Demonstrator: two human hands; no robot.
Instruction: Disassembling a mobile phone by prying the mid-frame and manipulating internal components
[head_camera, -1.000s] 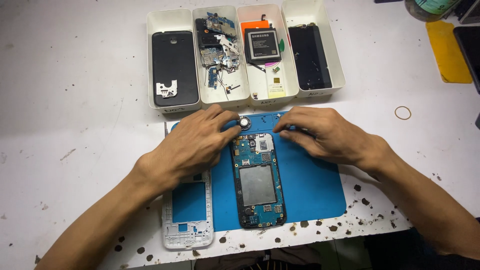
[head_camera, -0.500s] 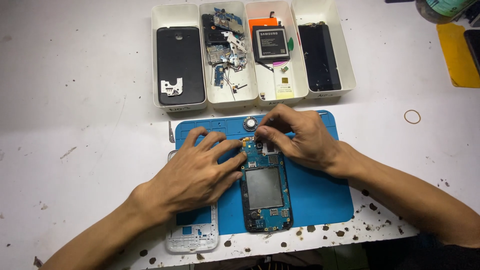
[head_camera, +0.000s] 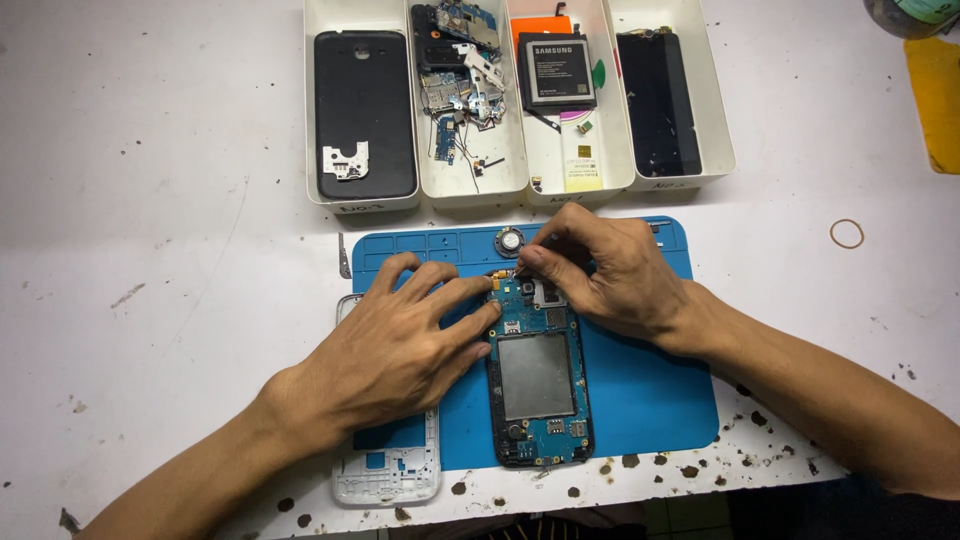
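Left hand (head_camera: 400, 345) lies flat, fingers released, steadying the opened phone (head_camera: 538, 375) (on a blue mat (head_camera: 650, 390)); right hand (head_camera: 600, 275) fingers pinch at its top edge, below a grey-labelled battery (head_camera: 557, 70).

One head-worn camera looks steeply down, close over the white table (head_camera: 150, 200); the blue mat (head_camera: 650, 400) fills the centre, trays (head_camera: 360, 205) along the top edge.

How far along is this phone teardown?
Done: back cover, battery and screen sit in the trays. In hand: the left hand steadies the opened phone while the right hand pinches at its top edge. Left: the board remains in its frame.
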